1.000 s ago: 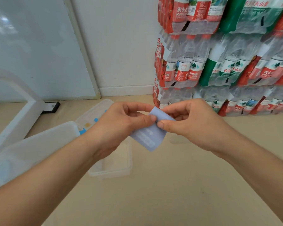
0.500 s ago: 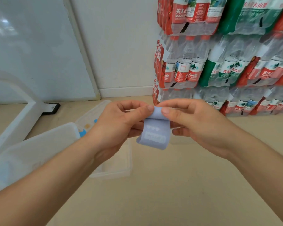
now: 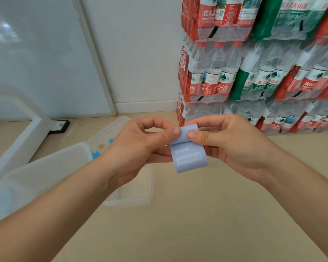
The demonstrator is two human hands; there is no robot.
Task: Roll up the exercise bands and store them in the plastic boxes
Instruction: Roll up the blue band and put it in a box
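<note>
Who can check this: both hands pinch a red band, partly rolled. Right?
No: the head view shows the band is pale blue, not red. The left hand and right hand do pinch it, partly rolled.

Floor (image 3: 206,224): open beige stretch from the near edge through centre and right, passable up to the stacked bottle packs (image 3: 254,82), which form a tall wall at far right. Left side crowded: large translucent box (image 3: 45,173) at near left, small open box (image 3: 131,197) just beside it toward centre, lidded box (image 3: 110,131) behind both. White stand leg (image 3: 27,140) runs diagonally at far left, whiteboard (image 3: 36,63) against the wall behind it. Left hand (image 3: 136,148) and right hand (image 3: 229,146) occupy the air above the small open box and the open floor, exercise band (image 3: 189,157) pinched between them.
</note>
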